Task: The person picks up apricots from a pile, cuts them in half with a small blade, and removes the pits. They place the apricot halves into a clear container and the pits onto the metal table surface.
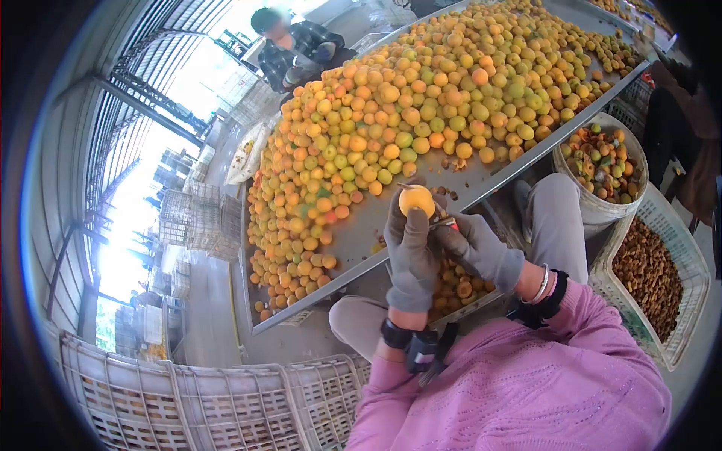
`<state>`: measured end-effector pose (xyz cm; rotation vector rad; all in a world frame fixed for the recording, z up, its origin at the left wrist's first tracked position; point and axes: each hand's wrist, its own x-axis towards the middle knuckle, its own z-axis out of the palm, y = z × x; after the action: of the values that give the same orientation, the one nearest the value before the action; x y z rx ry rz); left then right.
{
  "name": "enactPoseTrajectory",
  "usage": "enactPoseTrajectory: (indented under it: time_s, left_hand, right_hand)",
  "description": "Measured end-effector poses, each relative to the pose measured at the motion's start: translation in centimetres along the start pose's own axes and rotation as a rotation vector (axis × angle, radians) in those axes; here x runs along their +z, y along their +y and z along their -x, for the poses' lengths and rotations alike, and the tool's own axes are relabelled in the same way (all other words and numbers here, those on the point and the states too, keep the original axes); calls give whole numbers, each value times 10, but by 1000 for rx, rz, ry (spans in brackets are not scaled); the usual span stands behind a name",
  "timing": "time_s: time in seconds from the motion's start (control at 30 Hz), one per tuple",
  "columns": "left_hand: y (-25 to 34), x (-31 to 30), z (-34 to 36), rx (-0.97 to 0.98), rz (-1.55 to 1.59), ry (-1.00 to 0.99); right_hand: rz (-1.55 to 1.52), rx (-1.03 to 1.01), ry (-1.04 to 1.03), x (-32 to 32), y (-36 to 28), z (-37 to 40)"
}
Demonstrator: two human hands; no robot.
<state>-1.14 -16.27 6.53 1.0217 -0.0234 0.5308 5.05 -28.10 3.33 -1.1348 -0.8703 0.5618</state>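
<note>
My left hand [412, 259], in a dirty grey glove, holds an orange-yellow apricot [416, 201] upright between thumb and fingers. Close beside it, my gloved right hand [477, 246] is closed on a small red-handled tool [450, 224], whose working end is too small to make out. Both hands are in front of my lap, near the raised metal edge of a table [481, 197] heaped with apricots [391, 98]. Below my hands, partly covered by them, a crate of cut apricots [453, 283] sits between my knees.
On my right stand a white bucket [599, 214] of fruit pieces and a pale crate [688, 274] filled with brown pits [647, 278]. Plastic crates [218, 402] line my left side. Across the table sits another person [297, 49] in gloves; someone dark-clothed is at far right.
</note>
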Motion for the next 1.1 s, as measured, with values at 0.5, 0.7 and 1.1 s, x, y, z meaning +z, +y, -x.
enactPoseTrajectory:
  time_s: [0.5,0.7,1.1]
  left_hand:
    - [63,1,-26,-303,-757,-377]
    - [-8,25,7,173,80,3]
    - [29,-28,4,-134,-547,-173]
  right_hand:
    - [-21,146,-214,-31,-9,12]
    - [-187,306,-132,-18,-8,17]
    - [379,177,-338,-50,2,-11]
